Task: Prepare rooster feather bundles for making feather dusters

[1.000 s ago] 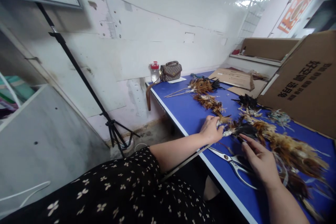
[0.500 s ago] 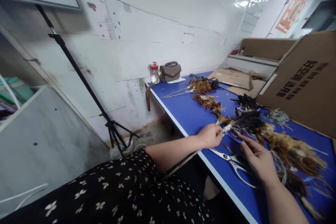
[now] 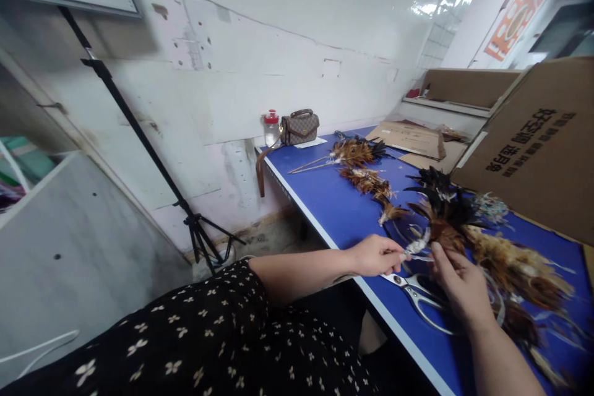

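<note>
My left hand (image 3: pixel 378 255) is closed round the stick end of a feather duster, just below its white wrapped neck (image 3: pixel 420 241). Black feathers (image 3: pixel 450 201) fan out from the duster's far end. Brown feathers (image 3: pixel 448 234) lie against the neck, pinched at their near side by my right hand (image 3: pixel 459 284); its fingertips are partly hidden. A thin pale strip spans the small gap between both hands. Beneath them, metal scissors (image 3: pixel 424 306) rest on the blue table (image 3: pixel 315 182), partly covered by my right hand.
Loose tan feathers (image 3: pixel 524 263) pile up to the right. Further back lie brown feather bunches (image 3: pixel 366 180) and a finished-looking duster (image 3: pixel 355 151) with sticks. A handbag (image 3: pixel 301 129), a red-lidded jar (image 3: pixel 271 130), flat cardboard (image 3: pixel 408 138) and a large carton (image 3: pixel 533 142) border the table.
My left hand has moved slightly right and down with the duster. The duster has turned, its black feathers now pointing up and away. Brown feathers now show at my right thumb.
</note>
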`<state>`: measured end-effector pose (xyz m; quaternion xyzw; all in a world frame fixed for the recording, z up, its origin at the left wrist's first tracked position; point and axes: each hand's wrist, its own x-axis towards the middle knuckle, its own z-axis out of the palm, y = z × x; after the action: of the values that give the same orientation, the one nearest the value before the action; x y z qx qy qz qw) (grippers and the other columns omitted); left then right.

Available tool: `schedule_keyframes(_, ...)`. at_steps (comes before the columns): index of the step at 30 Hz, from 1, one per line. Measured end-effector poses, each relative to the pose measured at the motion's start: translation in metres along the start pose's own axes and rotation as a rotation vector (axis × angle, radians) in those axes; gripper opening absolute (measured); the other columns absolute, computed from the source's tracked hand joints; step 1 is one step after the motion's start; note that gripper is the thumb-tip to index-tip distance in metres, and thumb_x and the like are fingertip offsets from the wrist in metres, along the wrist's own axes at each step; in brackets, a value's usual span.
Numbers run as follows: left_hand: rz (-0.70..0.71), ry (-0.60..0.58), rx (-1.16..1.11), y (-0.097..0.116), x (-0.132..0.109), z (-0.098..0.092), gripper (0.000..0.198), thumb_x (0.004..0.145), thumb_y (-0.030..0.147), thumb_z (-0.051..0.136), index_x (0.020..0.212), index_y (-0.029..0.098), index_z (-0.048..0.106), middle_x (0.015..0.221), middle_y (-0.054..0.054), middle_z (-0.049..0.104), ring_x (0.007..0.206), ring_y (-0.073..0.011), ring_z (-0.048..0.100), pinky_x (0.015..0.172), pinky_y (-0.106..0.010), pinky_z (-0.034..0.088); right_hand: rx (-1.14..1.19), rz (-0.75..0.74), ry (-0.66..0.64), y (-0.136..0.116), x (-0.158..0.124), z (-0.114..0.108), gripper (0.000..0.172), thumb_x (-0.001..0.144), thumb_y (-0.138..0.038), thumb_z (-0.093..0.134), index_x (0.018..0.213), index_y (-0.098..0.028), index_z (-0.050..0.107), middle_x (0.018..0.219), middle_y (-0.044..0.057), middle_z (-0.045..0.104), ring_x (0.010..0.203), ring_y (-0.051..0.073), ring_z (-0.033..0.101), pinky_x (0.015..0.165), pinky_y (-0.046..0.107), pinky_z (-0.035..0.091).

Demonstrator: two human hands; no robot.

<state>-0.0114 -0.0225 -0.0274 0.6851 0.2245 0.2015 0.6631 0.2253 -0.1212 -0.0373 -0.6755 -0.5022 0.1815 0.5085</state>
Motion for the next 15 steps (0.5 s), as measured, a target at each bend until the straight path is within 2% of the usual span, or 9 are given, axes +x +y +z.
schedule_keyframes(7,0.014,-0.031,0.017,-0.0052,0.0017,0.0095,0.032,0.113,0.028,0.063,0.129,0.011,0.083,0.082,0.001,0.072,0.064,-0.0080,0.058,0.072,-0.026,0.048,0.090,0.041,0.020,-0.0028,-0.0021,0.0004,0.059,0.096,-0.082,0.080,0.084,-0.025,0.070,0.061,0.000,0.060,0.054,0.018,0.052,0.049,0.032,0.043)
schedule_keyframes(15,0.042,-0.075,0.008,-0.0048,-0.0007,0.0091,0.036,0.115,0.037,0.062,0.129,0.012,0.082,0.081,0.000,0.071,0.067,-0.0086,0.054,0.070,-0.024,0.045,0.227,0.073,0.022,0.0011,0.0011,0.0015,0.057,0.093,-0.079,0.086,0.083,-0.026,0.066,0.062,-0.001,0.057,0.055,0.017,0.052,0.049,0.033,0.047)
